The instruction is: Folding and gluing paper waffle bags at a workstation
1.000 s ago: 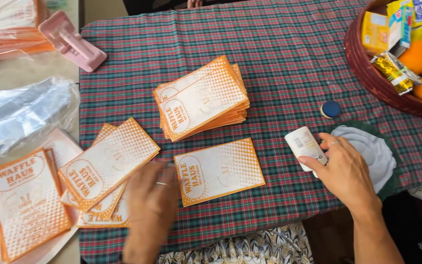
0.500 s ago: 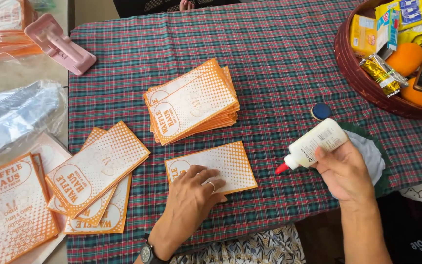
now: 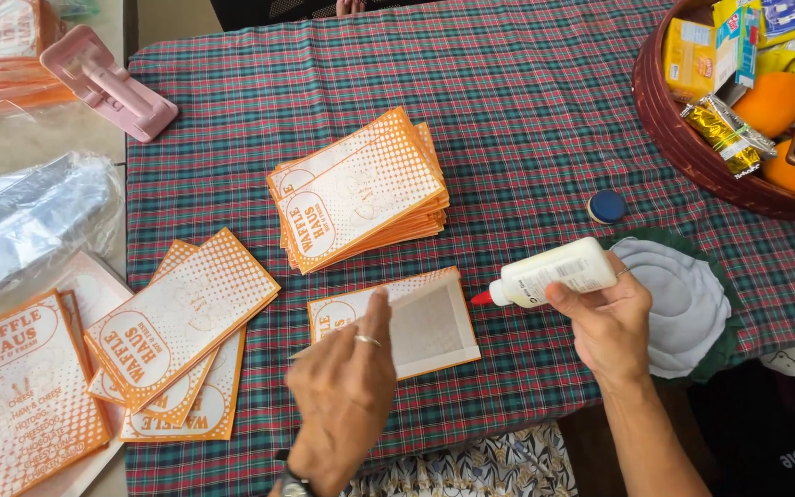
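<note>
We note the right hand [image 3: 604,317] clamped around a white glue bottle [image 3: 554,272], which lies nearly level above the plaid tablecloth [image 3: 508,110] with its red tip pointing left toward an orange-and-white paper bag [image 3: 420,322]. The left hand [image 3: 342,396], ring on one finger, has its fingers extended and pressed on that bag's near left part, lifting a flap; it grips nothing else. The hands are apart, with the bag between them. A stack of like bags [image 3: 361,189] lies just beyond, a fanned group [image 3: 181,322] to the left. A blue cap [image 3: 606,206] rests beside a white cloth [image 3: 683,304]; a basket [image 3: 683,138] stands far right.
</note>
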